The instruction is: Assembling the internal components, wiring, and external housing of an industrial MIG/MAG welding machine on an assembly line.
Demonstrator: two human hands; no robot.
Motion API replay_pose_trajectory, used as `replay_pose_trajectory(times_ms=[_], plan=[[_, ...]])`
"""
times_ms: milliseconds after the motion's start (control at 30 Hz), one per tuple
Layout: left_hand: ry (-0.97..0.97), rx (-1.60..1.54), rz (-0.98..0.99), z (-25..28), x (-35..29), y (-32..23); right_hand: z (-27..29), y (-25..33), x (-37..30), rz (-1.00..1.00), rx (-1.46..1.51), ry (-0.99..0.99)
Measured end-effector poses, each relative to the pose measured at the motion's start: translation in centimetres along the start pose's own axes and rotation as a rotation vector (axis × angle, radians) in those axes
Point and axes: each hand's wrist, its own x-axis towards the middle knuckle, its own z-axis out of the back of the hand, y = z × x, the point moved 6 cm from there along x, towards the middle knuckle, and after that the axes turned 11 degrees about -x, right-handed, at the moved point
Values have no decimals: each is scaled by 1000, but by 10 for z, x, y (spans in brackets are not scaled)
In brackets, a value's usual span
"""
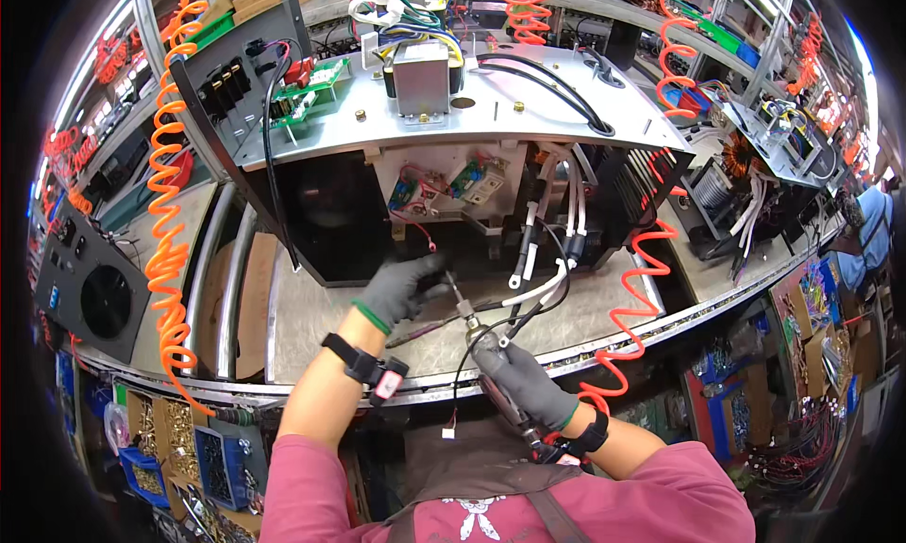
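Observation:
My right hand (540,389), in a grey glove, is wrapped round a power screwdriver (491,359), whose bit points up and away toward the cabinet. My left hand (401,290), gloved in grey with a green cuff, has its fingers bent together close to the bit's tip. Whatever those fingers pinch, if anything, is too small to make out. Beyond both hands stands a black metal cabinet (330,217) with an open front. White cables (528,250) with ring terminals hang out of it, and a thin red wire (425,233) comes down near my left fingers.
A transformer (422,79) and a green circuit board (307,95) sit on the cabinet's metal top. Orange coiled hoses (168,213) hang on both sides. A black fan panel (99,293) leans at left, another unit (746,175) stands at right, and screw bins (179,439) lie below.

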Motion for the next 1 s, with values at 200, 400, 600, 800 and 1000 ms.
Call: replay_pose_trajectory(times_ms=[200, 400, 600, 800, 1000], plan=[[85, 133, -56, -7, 59, 5, 4, 10, 29, -37, 157, -80], [139, 923, -530, -29, 46, -21, 0, 12, 42, 51, 196, -82], [428, 885, -892, -55, 34, -30, 2, 10, 43, -6, 263, -57], [168, 941, -737, -38, 36, -29, -20, 15, 38, -97, 458, 14], [-153, 1134, -722, 11, -11, -35, -31, 26, 35, -195, 550, -6]])
